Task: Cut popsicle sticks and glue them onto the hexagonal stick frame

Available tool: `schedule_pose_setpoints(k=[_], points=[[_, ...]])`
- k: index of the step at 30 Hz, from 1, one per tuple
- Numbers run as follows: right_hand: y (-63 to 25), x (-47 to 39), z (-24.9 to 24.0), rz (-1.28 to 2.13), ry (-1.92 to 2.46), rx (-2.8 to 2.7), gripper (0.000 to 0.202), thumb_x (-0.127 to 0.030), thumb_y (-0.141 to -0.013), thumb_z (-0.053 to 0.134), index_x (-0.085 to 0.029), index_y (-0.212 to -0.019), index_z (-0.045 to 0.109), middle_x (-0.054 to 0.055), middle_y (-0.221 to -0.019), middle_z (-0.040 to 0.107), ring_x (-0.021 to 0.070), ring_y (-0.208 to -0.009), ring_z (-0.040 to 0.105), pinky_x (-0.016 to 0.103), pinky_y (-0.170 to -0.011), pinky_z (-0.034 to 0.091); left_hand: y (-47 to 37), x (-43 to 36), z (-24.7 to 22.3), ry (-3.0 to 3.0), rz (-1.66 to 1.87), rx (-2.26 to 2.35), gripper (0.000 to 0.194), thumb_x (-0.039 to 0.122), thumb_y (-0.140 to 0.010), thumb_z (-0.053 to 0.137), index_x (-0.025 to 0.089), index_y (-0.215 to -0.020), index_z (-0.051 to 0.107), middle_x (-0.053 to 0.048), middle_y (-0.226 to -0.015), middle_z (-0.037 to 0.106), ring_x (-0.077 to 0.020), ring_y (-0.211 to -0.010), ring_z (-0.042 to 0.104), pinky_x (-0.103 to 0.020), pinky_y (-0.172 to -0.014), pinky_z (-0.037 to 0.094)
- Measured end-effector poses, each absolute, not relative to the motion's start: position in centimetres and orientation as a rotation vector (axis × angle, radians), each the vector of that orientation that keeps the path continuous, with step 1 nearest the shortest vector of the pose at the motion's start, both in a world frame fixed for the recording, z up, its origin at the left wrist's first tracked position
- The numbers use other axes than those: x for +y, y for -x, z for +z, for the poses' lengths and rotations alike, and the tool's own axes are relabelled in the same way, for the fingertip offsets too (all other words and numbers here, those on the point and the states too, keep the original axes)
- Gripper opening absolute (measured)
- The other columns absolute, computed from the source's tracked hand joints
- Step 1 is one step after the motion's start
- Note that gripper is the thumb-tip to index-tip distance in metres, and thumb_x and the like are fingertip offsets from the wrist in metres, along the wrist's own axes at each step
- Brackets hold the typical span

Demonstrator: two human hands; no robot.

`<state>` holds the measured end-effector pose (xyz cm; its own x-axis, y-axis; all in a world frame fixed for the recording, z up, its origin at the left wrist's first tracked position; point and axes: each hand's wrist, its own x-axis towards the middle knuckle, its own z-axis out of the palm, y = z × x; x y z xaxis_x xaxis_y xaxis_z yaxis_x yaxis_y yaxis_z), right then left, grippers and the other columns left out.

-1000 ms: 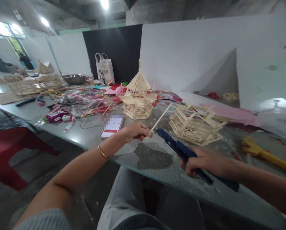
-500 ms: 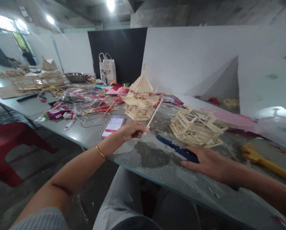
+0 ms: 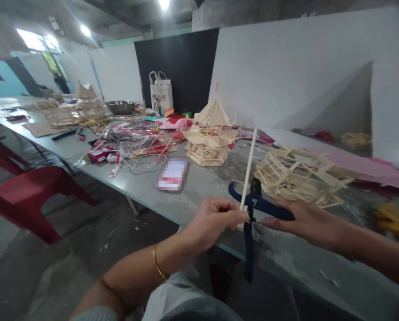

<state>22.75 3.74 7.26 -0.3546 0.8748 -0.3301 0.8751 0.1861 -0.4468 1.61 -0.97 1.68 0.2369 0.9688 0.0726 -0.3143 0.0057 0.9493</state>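
My left hand pinches a thin pale wooden stick near its lower end, and the stick stands nearly upright. In my right hand are blue-handled shears, spread open above the table's front edge. One dark handle hangs downward, and the shears' middle sits close beside my left fingertips and the stick. Whether the blades touch the stick I cannot tell. Behind my right hand lies an open wooden stick frame. A small wooden pavilion model with a pointed roof stands beyond my hands.
A phone lies on the table left of the model. Plastic wrappers and red scraps are heaped farther left, near a metal bowl and a white bag. A yellow tool lies at right. Red chairs stand at left.
The shears have been lifted off the table and spread open by my right hand. My left hand has brought the stick right and nearer, beside them. The view has shifted.
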Motion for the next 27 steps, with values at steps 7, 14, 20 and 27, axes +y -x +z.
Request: schedule_pose_setpoints(k=[7, 14, 20, 27], points=[[-22.0, 0.7, 8.2, -1.748, -2.056, 2.115, 0.046, -0.064, -0.061, 0.066, -0.025, -0.082, 0.056, -0.009, -0.041, 0.028, 0.0065, -0.034, 0.020, 0.024, -0.034, 0.019, -3.0, -2.1, 1.3, -1.196, 1.417, 0.952, 0.026, 0.041, -0.069, 0.068, 0.016, -0.060, 0.062, 0.000, -0.061, 0.053, -0.0083, -0.055, 0.043, -0.023, -0.052, 0.033], [-17.1, -1.3, 5.4, -2.698, -2.233, 2.068, 0.038, -0.044, -0.057, 0.077, -0.025, -0.082, 0.056, 0.000, -0.082, 0.063, 0.0205, -0.088, 0.062, 0.024, -0.066, 0.054, -5.9, -1.1, 1.0, -0.999, 1.575, 0.846, 0.028, 0.044, -0.066, 0.069, 0.017, -0.063, 0.062, -0.002, -0.064, 0.055, -0.0105, -0.058, 0.049, -0.024, -0.053, 0.040], [-17.7, 0.5, 4.8, -2.832, -2.227, 1.832, 0.030, -0.046, -0.068, 0.070, -0.023, -0.081, 0.055, 0.000, -0.076, 0.064, 0.0190, -0.075, 0.064, 0.028, -0.069, 0.055, -5.1, 0.1, 1.5, -0.996, 1.410, 0.788, 0.039, 0.051, -0.058, 0.072, 0.015, -0.056, 0.057, 0.001, -0.053, 0.050, -0.0074, -0.050, 0.043, -0.023, -0.051, 0.036], [-25.2, 3.0, 5.3, -1.604, -1.930, 1.978, 0.023, -0.042, -0.074, 0.050, -0.021, -0.066, 0.051, 0.004, -0.056, 0.057, 0.0157, -0.046, 0.056, 0.028, -0.047, 0.043, 1.6, 3.0, 3.1, -1.255, 0.876, 0.945, 0.023, 0.031, -0.054, 0.075, 0.012, -0.053, 0.062, 0.001, -0.048, 0.053, -0.0051, -0.046, 0.042, -0.020, -0.046, 0.028]])
